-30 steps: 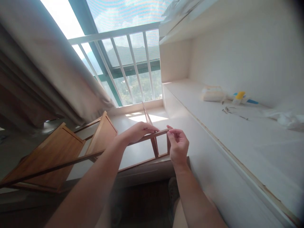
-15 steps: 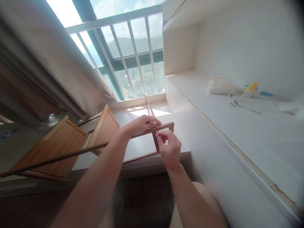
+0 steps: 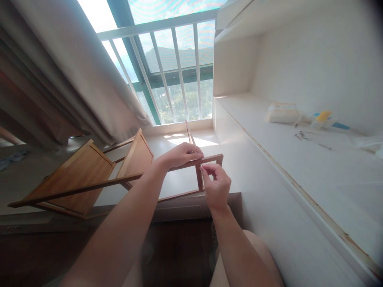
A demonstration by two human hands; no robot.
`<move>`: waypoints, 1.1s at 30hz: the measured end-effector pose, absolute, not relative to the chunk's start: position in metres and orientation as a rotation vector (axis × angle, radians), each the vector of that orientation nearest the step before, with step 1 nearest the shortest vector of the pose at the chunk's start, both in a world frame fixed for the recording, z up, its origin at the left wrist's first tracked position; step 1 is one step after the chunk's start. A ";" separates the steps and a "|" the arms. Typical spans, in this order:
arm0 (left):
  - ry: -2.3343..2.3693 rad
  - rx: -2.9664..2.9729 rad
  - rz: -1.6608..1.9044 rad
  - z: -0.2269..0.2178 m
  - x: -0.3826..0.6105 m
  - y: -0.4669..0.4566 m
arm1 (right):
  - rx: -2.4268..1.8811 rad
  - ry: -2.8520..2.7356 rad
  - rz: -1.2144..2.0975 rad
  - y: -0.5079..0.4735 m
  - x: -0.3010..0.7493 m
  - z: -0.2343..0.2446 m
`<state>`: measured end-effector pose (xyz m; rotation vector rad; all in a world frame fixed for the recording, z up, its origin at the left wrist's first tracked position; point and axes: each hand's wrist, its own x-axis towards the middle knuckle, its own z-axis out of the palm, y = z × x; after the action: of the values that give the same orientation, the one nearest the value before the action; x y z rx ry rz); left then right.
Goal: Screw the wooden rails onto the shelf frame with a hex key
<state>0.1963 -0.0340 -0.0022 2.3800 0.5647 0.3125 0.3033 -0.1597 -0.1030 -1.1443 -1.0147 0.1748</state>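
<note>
A wooden shelf rack [image 3: 70, 179] lies on its side along the white window ledge, its panels to the left and its bare end to the right. Over the upper rail, near that end, my left hand [image 3: 182, 154] is bent with its fingers closed on the wood. Just below, my right hand [image 3: 219, 186] pinches thumb and forefinger together where a short crossbar [image 3: 198, 177] meets the rail. A tiny pale thing shows at those fingertips, too small to name.
On the white counter [image 3: 299, 175] to the right lie a pack of tissues [image 3: 283, 113], a yellow-capped tube [image 3: 323, 118], and small metal pieces [image 3: 302, 136]. White railings [image 3: 181, 75] cross the window ahead. A grey curtain [image 3: 68, 71] hangs at the left.
The whole view has shifted slightly, so things sit a little further right. Both hands keep nearly the same places on the rack; my right fingertips are slightly closer to the rail.
</note>
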 end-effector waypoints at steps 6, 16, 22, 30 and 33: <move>0.541 2.341 0.305 -0.004 0.196 -0.033 | -1.165 -0.978 0.169 -0.159 0.303 -0.102; 0.555 2.342 0.295 -0.006 0.196 -0.030 | -1.161 -0.951 0.192 -0.155 0.303 -0.105; 0.563 2.344 0.287 -0.005 0.195 -0.031 | -1.137 -0.896 0.348 -0.149 0.304 -0.106; 0.542 2.345 0.286 -0.004 0.195 -0.032 | -1.162 -0.824 0.482 -0.146 0.304 -0.107; 0.544 2.333 0.285 -0.004 0.195 -0.033 | -1.200 -0.875 0.435 -0.146 0.301 -0.107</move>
<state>0.1947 -0.0328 -0.0039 2.3329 0.5439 0.2851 0.3013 -0.1457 -0.1070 -1.1999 -0.8747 0.4354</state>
